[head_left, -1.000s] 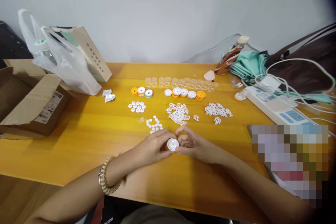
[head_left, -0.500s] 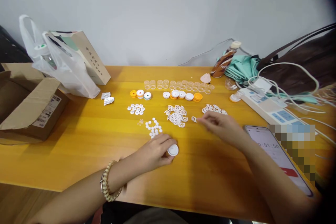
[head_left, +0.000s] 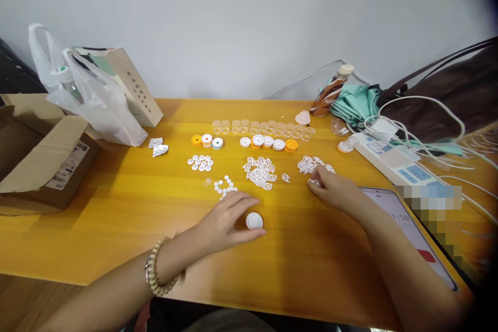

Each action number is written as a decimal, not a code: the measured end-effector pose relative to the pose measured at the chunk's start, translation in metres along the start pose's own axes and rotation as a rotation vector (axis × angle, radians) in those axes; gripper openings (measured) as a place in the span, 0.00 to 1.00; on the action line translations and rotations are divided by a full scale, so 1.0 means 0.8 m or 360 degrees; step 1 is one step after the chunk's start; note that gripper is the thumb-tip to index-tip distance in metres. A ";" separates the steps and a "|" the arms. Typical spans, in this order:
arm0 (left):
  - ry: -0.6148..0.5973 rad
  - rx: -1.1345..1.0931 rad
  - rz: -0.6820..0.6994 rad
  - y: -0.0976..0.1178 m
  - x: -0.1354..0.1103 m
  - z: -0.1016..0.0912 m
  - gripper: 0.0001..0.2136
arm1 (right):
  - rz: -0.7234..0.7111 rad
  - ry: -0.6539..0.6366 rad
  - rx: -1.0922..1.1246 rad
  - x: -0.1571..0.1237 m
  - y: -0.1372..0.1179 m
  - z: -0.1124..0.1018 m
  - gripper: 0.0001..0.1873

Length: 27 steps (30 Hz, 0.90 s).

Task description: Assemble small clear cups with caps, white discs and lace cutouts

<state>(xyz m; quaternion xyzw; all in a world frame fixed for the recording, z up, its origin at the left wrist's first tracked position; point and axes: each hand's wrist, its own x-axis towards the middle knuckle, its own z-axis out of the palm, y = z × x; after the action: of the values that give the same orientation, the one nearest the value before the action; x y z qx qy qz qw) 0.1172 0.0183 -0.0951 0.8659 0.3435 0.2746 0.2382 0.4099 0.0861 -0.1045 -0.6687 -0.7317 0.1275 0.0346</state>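
Note:
My left hand (head_left: 225,222) is open, its thumb and fingers spread on either side of a round white cap (head_left: 254,221) on the table. At the right, my right hand (head_left: 335,187) is closed, with a small white openwork plastic piece (head_left: 314,182) showing at its pinched fingertips. Just beyond it lies a pile of similar white pieces (head_left: 307,164). A larger pile of white openwork pieces (head_left: 260,172) and a single one (head_left: 286,178) lie to its left. Small white discs (head_left: 226,187) are scattered beyond my left hand, partly hidden by it.
Clear cups (head_left: 263,128) stand in a row at the back, before white and orange caps (head_left: 278,144). White round pieces (head_left: 200,162) and tiny rings (head_left: 206,182) lie left. A carton (head_left: 73,166) flanks the left; a phone (head_left: 412,238), power strip (head_left: 385,158) and bottle (head_left: 330,94) the right.
My left hand has let go of the white cap and spread its fingers. My right hand has moved right, from beside the single openwork piece to the right-hand pile.

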 end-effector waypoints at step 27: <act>0.0119 0.0255 0.0043 -0.029 0.091 -0.010 0.07 | -0.0154 0.0476 0.2164 -0.021 -0.095 0.027 0.15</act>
<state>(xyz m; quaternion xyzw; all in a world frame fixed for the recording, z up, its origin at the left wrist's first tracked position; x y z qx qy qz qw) 0.1459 0.0877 -0.0803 0.8759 0.3612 0.2817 0.1515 0.3332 0.0612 -0.1053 -0.4758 -0.5059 0.4621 0.5515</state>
